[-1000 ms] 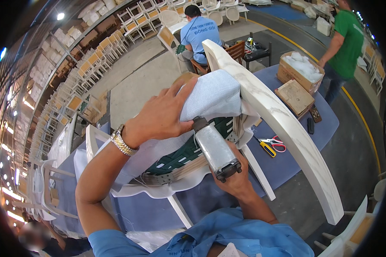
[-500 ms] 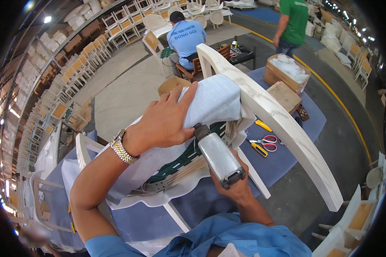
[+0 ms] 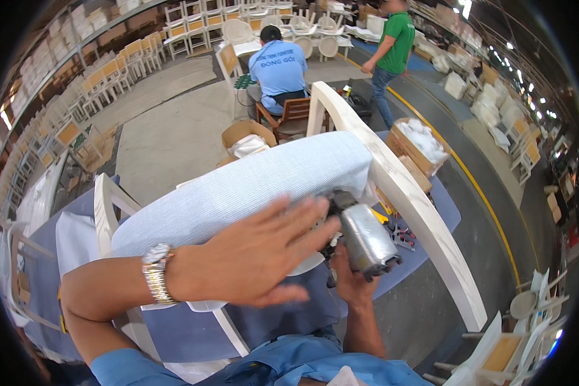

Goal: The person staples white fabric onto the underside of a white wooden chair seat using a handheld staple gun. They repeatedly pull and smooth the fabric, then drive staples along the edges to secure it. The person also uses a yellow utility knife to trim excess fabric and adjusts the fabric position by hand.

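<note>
A chair (image 3: 424,199) with white marbled legs lies tipped on the blue-covered table (image 3: 193,334). Light blue-white fabric (image 3: 257,177) is wrapped over its padded part. My right hand (image 3: 354,276) grips a silver and black staple gun (image 3: 370,241), whose nose is close to the right end of the padded part. The contact point of the nose is hidden. My left hand (image 3: 254,254), with a watch (image 3: 156,270) on the wrist, is held flat in front of the fabric with fingers outstretched, nothing in it. Its fingertips, smeared by motion, come near the gun.
Beyond the leg lie scissors (image 3: 403,237) and a yellow-handled tool (image 3: 381,217). A carton (image 3: 418,154) of white stuffing stands at the right; another open carton (image 3: 238,135) is ahead. A person in blue (image 3: 278,71) sits ahead; a person in green (image 3: 395,45) stands farther right.
My left hand has left the fabric top and come down toward me, fingers outstretched. The staple gun has shifted right. The padded part is turned, showing more fabric and hiding the green webbing.
</note>
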`<state>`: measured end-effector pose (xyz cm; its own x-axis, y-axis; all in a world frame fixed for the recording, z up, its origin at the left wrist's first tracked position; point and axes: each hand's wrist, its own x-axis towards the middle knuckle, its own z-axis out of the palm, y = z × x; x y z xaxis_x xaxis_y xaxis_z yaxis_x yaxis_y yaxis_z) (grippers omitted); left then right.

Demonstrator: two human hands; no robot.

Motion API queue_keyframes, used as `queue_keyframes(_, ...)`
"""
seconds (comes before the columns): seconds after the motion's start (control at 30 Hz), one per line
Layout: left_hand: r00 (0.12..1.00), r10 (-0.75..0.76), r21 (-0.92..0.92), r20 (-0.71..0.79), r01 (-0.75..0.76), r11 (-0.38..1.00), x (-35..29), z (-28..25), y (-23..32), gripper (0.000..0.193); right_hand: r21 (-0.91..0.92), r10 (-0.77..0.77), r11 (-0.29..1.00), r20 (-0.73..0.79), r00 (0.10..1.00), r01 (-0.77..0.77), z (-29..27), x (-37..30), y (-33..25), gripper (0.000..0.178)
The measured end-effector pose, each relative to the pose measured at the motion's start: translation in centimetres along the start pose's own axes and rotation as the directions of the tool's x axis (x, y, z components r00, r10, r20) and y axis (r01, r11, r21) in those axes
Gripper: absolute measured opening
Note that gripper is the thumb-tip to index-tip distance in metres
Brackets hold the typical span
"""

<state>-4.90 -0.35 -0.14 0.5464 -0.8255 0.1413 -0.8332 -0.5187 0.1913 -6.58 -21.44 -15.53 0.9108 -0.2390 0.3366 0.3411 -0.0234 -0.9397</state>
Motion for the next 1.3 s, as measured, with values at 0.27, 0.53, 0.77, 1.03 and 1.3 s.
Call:
queue_keyframes(0.27,0.913,-0.408,-0.54,0.0,0.343,0.769,2.3,-4.4,-16.8,0.086,0.01,-0.002,1.0,-0.067,0.998,0.003,0.9,0.8,0.8,0.012)
queue_keyframes(0.53,0.826,-0.397,-0.775,0.4,0.536,0.336,3.8,4.7,-20.9,0.083,-0.283,-0.135,0.948,0.05,0.99,0.144,-0.4,0.5,1.5,0.011)
queue_keyframes(0.77,0.823,-0.404,-0.702,0.399,0.557,0.444,4.5,0.3,-15.4,0.079,-0.226,-0.122,0.963,0.134,0.983,0.15,-0.2,0.7,1.3,0.026)
queue_keyframes(1.03,0.973,-0.225,-0.048,0.06,0.227,0.973,4.4,-0.7,-10.2,0.077,-0.275,-0.256,0.914,0.177,0.95,0.297,-0.3,1.5,2.9,0.042)
queue_keyframes(1.3,0.953,-0.302,0.301,0.01,0.286,0.91,3.1,-0.8,-5.0,0.078,-0.126,-0.33,0.922,0.24,0.913,0.367,0.3,-0.6,1.2,0.063)
